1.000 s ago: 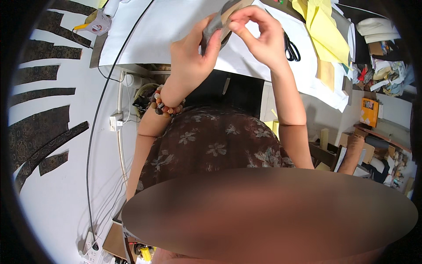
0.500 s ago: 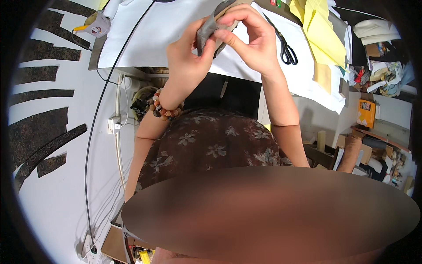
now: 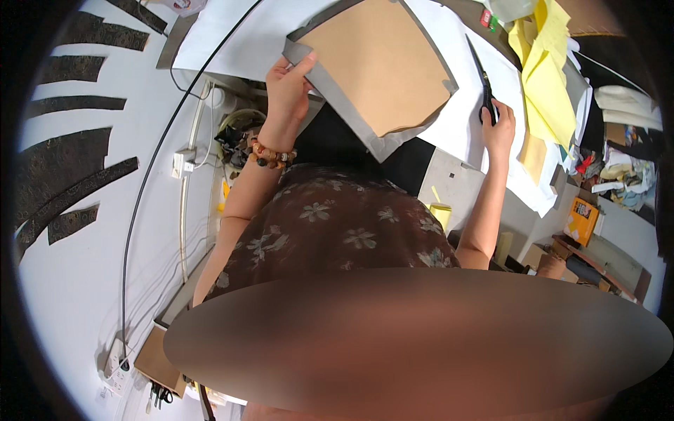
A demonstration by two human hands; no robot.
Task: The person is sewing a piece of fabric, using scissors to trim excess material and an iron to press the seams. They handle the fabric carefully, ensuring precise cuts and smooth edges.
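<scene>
My left hand (image 3: 289, 83) pinches the left edge of a piece of grey fabric (image 3: 344, 105) between thumb and fingers. On top of the fabric lies a tan paper pattern piece (image 3: 382, 63), with a grey margin showing around it. The fabric's lower corner hangs past the table's near edge. To the right, my right hand (image 3: 499, 130) has its thumb and fingers closed around the handles of black scissors (image 3: 484, 81). The scissors lie on white paper, blades pointing away from me.
White paper (image 3: 232, 45) covers the table. Crumpled yellow paper (image 3: 551, 91) lies at the right, beside small red and green items (image 3: 489, 19). A black cable (image 3: 165, 147) runs down the left. Dark patterned fabric strips (image 3: 77, 105) hang on the white wall.
My right hand has left the fabric and moved right onto the scissors. The fabric and paper pattern, earlier folded up between both hands, now lie opened out, with my left hand at their edge.
</scene>
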